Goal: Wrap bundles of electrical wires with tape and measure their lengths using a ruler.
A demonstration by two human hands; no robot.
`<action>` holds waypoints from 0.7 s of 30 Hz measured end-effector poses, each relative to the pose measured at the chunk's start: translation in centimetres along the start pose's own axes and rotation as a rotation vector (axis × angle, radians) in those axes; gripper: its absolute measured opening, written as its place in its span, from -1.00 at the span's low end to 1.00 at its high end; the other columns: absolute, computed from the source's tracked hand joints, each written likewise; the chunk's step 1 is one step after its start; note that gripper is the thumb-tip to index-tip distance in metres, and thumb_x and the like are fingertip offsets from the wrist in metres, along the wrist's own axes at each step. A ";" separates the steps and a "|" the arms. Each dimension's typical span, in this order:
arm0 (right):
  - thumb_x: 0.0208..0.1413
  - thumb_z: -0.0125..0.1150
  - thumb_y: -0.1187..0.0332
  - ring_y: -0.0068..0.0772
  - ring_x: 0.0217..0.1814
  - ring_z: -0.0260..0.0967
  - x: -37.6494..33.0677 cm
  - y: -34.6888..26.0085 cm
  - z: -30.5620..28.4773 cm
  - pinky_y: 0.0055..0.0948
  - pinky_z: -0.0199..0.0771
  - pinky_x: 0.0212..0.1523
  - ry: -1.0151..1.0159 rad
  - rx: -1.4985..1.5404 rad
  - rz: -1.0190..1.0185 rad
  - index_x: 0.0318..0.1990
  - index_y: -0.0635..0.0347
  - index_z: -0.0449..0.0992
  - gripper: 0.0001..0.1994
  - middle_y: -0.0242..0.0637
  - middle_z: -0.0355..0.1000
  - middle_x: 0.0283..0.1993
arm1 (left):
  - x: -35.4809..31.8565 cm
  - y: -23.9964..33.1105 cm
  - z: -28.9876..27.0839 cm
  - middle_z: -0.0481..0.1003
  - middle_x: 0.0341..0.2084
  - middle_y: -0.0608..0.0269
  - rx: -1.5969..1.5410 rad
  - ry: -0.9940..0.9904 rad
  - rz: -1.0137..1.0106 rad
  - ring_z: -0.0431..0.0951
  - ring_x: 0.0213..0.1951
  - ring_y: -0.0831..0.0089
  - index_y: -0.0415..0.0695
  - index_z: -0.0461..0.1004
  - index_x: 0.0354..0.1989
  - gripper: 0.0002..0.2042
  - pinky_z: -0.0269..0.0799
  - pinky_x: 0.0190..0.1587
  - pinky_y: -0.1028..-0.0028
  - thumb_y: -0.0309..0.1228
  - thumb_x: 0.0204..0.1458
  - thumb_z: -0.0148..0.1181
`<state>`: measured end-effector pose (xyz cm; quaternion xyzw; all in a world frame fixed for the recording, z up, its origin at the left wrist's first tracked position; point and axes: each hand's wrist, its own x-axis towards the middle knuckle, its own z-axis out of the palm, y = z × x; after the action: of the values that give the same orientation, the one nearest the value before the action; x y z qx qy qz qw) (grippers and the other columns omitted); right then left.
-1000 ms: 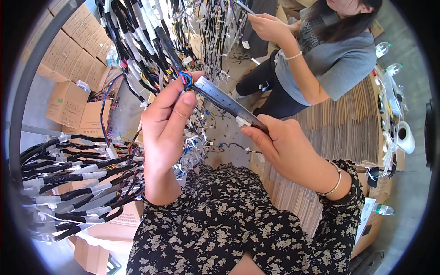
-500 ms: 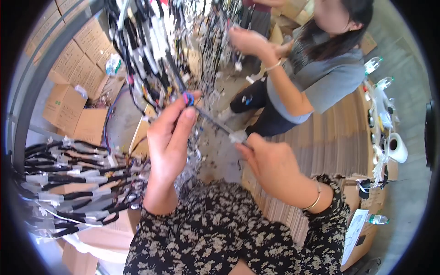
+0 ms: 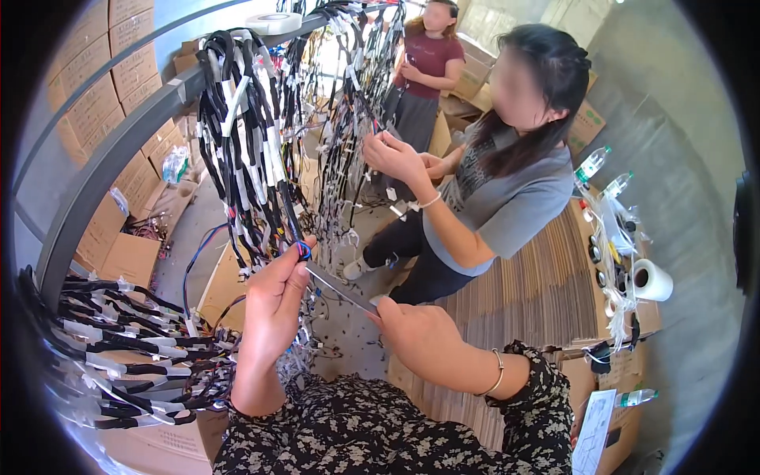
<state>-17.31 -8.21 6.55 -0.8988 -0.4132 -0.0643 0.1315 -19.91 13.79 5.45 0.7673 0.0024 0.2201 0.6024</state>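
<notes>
My left hand (image 3: 271, 305) pinches a small loop of blue and pink wire (image 3: 304, 251) on a hanging wire harness (image 3: 253, 150). From that loop a dark grey cable (image 3: 342, 290) runs slantwise down to my right hand (image 3: 423, 336), stretched nearly straight. Thumb and fingers of the right hand are closed on the cable's lower end, which they hide. Black harnesses wrapped with white tape hang from a grey metal rail (image 3: 119, 142) just beyond my left hand.
More taped harnesses (image 3: 119, 348) lie bundled at the left. A co-worker in a grey shirt (image 3: 514, 198) stands ahead, handling wires; another (image 3: 431, 67) is farther back. Stacked flat cardboard (image 3: 522, 293) lies at the right, near a white roll (image 3: 652, 281) and bottles. Cartons (image 3: 87, 95) rise at far left.
The view has tilted up, showing more rail and both co-workers. A whitish piece seen at my right fingers no longer shows. Both hands keep their grip.
</notes>
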 end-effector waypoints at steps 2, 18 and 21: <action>0.20 0.16 0.31 -0.10 -0.65 0.37 0.3 0.5 -0.1 -0.22 0.33 -0.68 0.005 0.004 0.004 -0.41 0.18 0.23 -0.75 -0.19 0.32 -0.65 | 0.1 0.0 -0.3 0.27 -0.56 0.50 -0.059 -0.019 -0.060 0.18 -0.48 0.71 -0.31 0.44 0.10 -0.70 0.13 -0.43 0.64 -0.42 0.28 0.02; 0.23 0.17 0.29 -0.03 -0.68 0.34 -0.1 -0.8 0.8 -0.19 0.28 -0.68 0.094 0.107 0.141 -0.45 0.19 0.25 -0.72 -0.14 0.26 -0.72 | -0.2 -2.4 3.2 0.48 -0.38 0.50 -0.274 0.268 0.056 0.25 -0.46 0.82 -0.28 0.49 0.00 -0.77 0.11 -0.43 0.75 -0.46 0.25 0.05; 0.24 0.16 0.32 0.02 -0.65 0.35 -0.4 -0.6 1.5 -0.18 0.26 -0.65 0.138 0.276 0.220 -0.40 0.24 0.26 -0.74 -0.10 0.29 -0.70 | 0.2 -1.2 2.4 0.45 -0.42 0.54 -0.406 0.121 -0.098 0.28 -0.42 0.85 -0.25 0.51 -0.14 -0.88 0.18 -0.39 0.74 -0.54 0.18 0.15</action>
<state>-18.07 -7.68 5.10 -0.9054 -0.3074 -0.0538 0.2879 -18.57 11.97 4.04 0.6147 0.0317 0.2322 0.7531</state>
